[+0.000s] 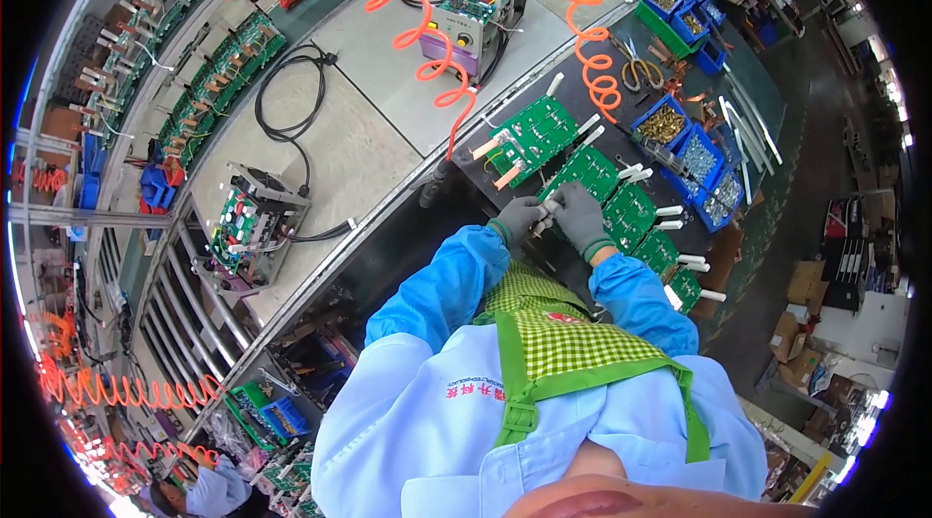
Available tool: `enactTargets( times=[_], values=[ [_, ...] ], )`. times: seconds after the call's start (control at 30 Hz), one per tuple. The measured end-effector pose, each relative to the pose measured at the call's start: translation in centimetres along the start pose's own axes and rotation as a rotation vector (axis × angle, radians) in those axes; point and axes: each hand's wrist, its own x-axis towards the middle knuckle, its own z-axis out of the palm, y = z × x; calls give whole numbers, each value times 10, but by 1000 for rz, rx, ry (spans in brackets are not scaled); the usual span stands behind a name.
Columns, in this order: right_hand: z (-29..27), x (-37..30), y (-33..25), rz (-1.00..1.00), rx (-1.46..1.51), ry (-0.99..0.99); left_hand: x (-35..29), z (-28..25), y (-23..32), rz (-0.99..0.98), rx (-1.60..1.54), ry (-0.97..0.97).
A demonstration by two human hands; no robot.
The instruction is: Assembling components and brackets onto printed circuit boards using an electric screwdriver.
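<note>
Grey gloves cover both hands, which meet over the near edge of the dark work surface point(456, 227). My left hand point(517, 220) and my right hand point(581, 215) are closed, fingertips together around a small light-coloured part too small to name. Just beyond them lies a green circuit board point(588, 171) with white leads at its right end. Farther left is another circuit board point(542, 133), with copper-coloured pieces at its left end. Several more boards run toward the lower right, including one circuit board point(629, 215) beside my right hand.
Blue bins of brass-coloured point(662, 125) and silver hardware point(699, 157) stand to the right, with scissors point(641, 71) behind. Coiled orange air hoses point(442, 52) hang over the bench; one ends in a dark tool point(434, 183). Part-built power units point(466, 28) sit on the conveyor point(374, 115).
</note>
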Motion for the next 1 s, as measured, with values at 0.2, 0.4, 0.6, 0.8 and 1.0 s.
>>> enactTargets(
  times=[0.2, 0.4, 0.6, 0.8, 1.0],
  values=[
    [11, -1, 16, -213, 79, 94, -2, -8, 0, 107, -35, -82],
    [12, 0, 7, 2, 4, 89, -5, 7, 9, 39, 16, 25],
    [4, 2, -3, 132, 26, 54, -2, 3, 2, 20, -100, 46],
    [9, -5, 10, -47, 77, 58, -1, -3, -1, 61, -112, -33],
    [0, -7, 3, -32, 178, 88, -1, -3, 1, 40, -90, 26]
  ],
)
